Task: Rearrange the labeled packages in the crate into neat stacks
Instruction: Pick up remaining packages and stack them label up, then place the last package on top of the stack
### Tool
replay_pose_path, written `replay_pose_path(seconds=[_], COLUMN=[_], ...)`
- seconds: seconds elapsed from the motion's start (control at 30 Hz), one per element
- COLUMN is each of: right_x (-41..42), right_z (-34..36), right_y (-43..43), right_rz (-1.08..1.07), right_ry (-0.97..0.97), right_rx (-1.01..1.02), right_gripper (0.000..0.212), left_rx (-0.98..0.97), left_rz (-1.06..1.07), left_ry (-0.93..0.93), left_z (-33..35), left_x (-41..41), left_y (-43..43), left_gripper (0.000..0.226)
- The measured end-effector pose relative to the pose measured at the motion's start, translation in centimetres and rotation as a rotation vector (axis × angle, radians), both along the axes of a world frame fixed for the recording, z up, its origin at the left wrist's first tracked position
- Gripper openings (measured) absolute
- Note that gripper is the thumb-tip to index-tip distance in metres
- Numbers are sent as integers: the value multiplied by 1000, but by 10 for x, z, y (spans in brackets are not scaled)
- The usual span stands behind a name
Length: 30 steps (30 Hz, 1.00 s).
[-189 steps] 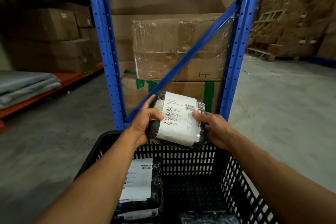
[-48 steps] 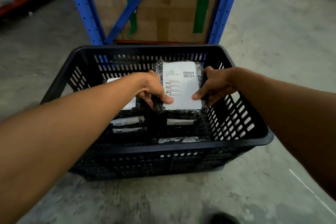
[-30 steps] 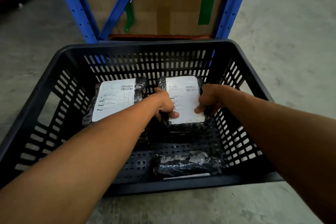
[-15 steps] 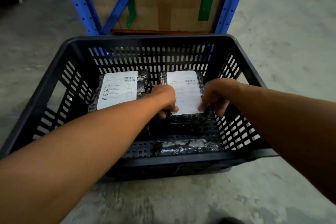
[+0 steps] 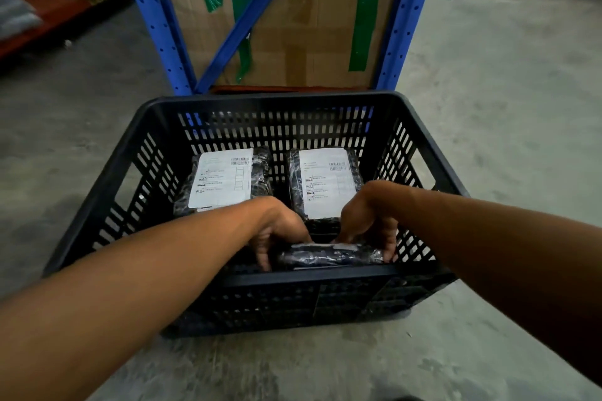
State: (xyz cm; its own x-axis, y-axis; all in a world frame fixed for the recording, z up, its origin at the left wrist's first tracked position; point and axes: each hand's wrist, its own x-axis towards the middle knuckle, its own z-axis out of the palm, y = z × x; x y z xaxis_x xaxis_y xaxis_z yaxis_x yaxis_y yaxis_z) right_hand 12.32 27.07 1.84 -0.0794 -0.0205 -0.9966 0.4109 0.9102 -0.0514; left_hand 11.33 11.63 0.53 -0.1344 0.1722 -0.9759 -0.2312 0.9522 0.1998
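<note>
A black slatted crate (image 5: 270, 101) stands on the floor in front of me. Two stacks of black-wrapped packages sit at its far side, each topped by a white label: the left stack (image 5: 224, 182) and the right stack (image 5: 325, 182). A third black-wrapped package (image 5: 329, 255) lies near the crate's front wall. My left hand (image 5: 277, 231) grips its left end and my right hand (image 5: 368, 218) grips its right end. The label of this package is not visible.
A blue rack frame (image 5: 156, 19) with a diagonal brace rises just behind the crate. Cardboard boxes (image 5: 309, 36) with green tape fill the rack. An orange shelf (image 5: 49, 13) runs along the far left. Grey concrete floor surrounds the crate.
Both hands let go of the labeled package on the right stack and drew back toward the front wall. They now hold the black package lying there.
</note>
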Motion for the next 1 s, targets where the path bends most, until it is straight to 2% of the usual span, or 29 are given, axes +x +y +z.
replay_pose_path(seconds=[0.07, 0.13, 0.17, 0.27, 0.33, 0.37, 0.43, 0.5, 0.6, 0.63, 0.7, 0.77, 0.83, 0.93, 1.0], right_x=[-11, -18, -22, -32, -36, -38, -41, -43, -45, -47, -53, -59, -63, -68, -70], right_z=[22, 49, 62, 88, 94, 95, 95, 92, 83, 79, 73, 71, 70, 68, 66], right_y=[13, 30, 39, 62, 70, 72, 74, 73, 66, 64, 61, 58, 54, 43, 39], right_rz=[-74, -197, -292, -613, -798, -874, -949, -893, -653, -635, -743, -874, -976, -1077, -1049], right_ry=[5, 89, 155, 384, 494, 529, 568, 597, 675, 719, 803, 849, 889, 975, 1008], right_rx=[-70, -172, -233, -410, -528, -592, -701, -735, -607, -557, -524, -541, -546, -475, -431], right_gripper=[21, 28, 33, 55, 69, 75, 86, 88, 75, 73, 62, 48, 45, 43, 43], left_rx=[36, 186, 297, 635, 732, 739, 727, 659, 531, 505, 452, 485, 605, 696, 632], left_rz=[62, 188, 259, 493, 611, 645, 686, 718, 785, 805, 800, 760, 726, 726, 690], left_ry=[6, 64, 82, 177, 296, 352, 448, 547, 671, 709, 768, 726, 614, 466, 522], left_z=[27, 58, 75, 107, 112, 112, 110, 105, 97, 94, 89, 87, 86, 88, 89], left_x=[-21, -44, -55, -78, -86, -87, -90, -92, -93, -93, -94, -94, -94, -94, -92], left_y=[-9, -24, -34, -64, -73, -74, -73, -71, -65, -63, -58, -55, -52, -44, -35], left_gripper=[46, 70, 75, 60, 50, 48, 61, 73, 64, 61, 62, 58, 47, 45, 40])
